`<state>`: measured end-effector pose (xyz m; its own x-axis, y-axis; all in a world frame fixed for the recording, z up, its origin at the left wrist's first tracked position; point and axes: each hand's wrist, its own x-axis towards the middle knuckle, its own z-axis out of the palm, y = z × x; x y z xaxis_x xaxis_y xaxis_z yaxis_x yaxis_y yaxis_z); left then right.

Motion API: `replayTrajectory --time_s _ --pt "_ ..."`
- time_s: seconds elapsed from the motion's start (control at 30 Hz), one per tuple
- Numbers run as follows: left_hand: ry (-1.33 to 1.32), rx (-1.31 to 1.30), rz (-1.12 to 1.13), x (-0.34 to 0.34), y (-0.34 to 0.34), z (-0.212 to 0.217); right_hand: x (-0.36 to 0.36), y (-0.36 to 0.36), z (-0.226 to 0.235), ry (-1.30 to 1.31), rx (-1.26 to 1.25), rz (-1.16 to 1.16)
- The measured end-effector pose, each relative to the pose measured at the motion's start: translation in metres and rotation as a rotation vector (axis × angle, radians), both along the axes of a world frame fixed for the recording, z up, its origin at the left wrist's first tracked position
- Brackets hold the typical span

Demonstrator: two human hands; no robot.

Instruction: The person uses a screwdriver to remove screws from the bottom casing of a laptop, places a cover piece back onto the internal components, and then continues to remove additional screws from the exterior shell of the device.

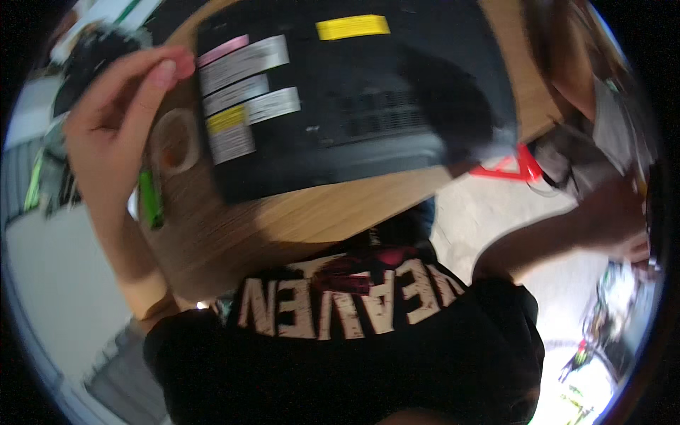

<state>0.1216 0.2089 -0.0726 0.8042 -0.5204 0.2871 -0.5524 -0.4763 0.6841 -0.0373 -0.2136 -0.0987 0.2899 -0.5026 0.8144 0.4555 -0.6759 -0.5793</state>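
Observation:
A flat black electronic device (319, 78) with rounded corners, vent slots and white, yellow and pink labels lies on the wooden table (283, 223). Close by its left edge is my left hand (117, 120), raised, thumb and forefinger pressed together. Whatever sits between those fingertips is too small or hidden to make out. My right arm stretches far to the right, and my right hand (623, 219) is blurred near the picture's rim, beside a dark object (659, 205). Its fingers do not show clearly. Small silvery bits (312, 129) sit on the device.
Left of the device are a small round clear dish (175, 142) with something orange-brown inside and a bright green slim object (149, 198). A red angular object (520, 164) stands beyond the table's right edge, near a grey bag-like shape (570, 156). Another person's arm (570, 67) appears at upper right.

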Motion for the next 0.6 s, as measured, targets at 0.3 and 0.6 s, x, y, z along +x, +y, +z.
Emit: replayTrajectory --time_s 0.3,0.6 --pt "-0.003 0.486 0.512 -0.044 0.132 -0.049 0.039 0.024 -0.022 -0.073 0.255 0.126" --pt "-0.058 0.312 0.342 -0.024 0.090 -0.079 0.054 0.061 -0.021 0.002 0.229 0.101"
